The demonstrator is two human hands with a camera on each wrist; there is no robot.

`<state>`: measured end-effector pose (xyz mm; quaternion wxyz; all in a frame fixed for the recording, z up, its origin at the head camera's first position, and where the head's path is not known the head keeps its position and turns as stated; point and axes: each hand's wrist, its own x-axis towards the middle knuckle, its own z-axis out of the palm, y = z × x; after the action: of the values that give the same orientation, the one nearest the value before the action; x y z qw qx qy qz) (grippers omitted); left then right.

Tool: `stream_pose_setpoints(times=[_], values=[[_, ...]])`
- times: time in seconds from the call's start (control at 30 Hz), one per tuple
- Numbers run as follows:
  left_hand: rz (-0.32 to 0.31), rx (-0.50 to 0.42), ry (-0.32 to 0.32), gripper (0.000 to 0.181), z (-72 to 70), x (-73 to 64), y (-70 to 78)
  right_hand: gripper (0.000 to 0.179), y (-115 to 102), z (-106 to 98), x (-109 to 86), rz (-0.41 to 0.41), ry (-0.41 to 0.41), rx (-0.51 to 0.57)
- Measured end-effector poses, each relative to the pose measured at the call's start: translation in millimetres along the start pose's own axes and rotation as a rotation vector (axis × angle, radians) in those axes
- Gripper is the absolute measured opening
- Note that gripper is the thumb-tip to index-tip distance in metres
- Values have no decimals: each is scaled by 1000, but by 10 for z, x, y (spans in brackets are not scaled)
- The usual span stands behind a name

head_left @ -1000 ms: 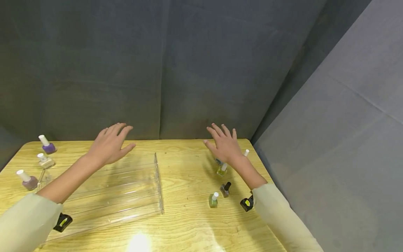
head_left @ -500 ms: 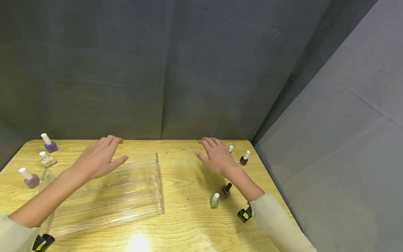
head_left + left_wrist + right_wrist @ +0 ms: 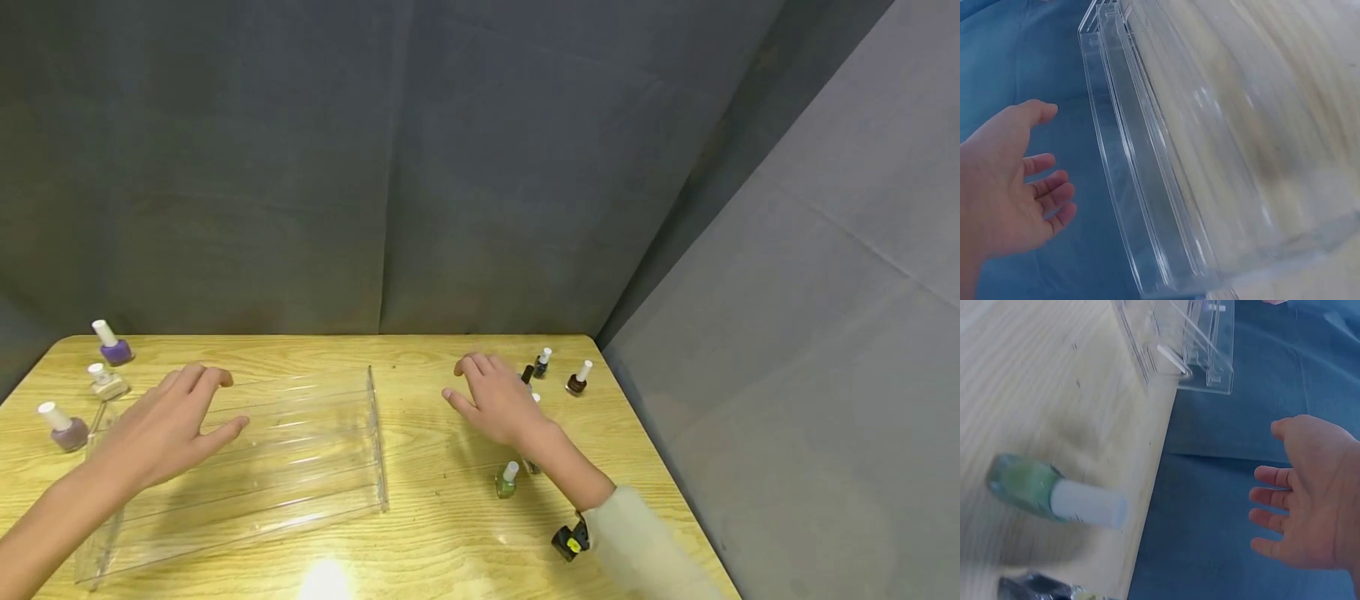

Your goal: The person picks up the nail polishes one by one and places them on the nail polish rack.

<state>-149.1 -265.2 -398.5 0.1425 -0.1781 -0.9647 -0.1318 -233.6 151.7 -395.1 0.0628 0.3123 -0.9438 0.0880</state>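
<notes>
A clear acrylic tiered rack (image 3: 300, 450) stands on the left half of the table. Over its left part hovers my left hand (image 3: 161, 429), fingers loosely bent and holding nothing; the left wrist view shows the hand (image 3: 1007, 181) apart from the rack (image 3: 1166, 187). My right hand (image 3: 495, 400), also bare with relaxed fingers, is in the air above the right side of the table. Below its wrist stands a green nail polish bottle (image 3: 506, 481) with a white cap. In the right wrist view, this green bottle (image 3: 1029, 487) lies well apart from the hand (image 3: 1313, 494).
A purple bottle (image 3: 116, 350), a cream bottle (image 3: 110, 385) and a mauve bottle (image 3: 70, 433) stand left of the rack. At the right are a dark brown bottle (image 3: 576, 383) and a dark blue one (image 3: 541, 365); others are partly hidden. Grey curtains (image 3: 480, 167) hang behind.
Both hands have come back and down towards the person, the left one also shifting left, the right one slightly left. Bottles behind the right hand have come into view. Nothing was picked up.
</notes>
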Motion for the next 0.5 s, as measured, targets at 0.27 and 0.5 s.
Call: stream_pose_setpoints(times=[0.27, 0.5], values=[[-58, 33, 0, 62, -31, -374, -170, 38, -221, 119, -107, -21, -12, 14], [-3, 63, 221, 81, 102, -855, -448, 38, -422, 261, -120, -14, -52, 75]])
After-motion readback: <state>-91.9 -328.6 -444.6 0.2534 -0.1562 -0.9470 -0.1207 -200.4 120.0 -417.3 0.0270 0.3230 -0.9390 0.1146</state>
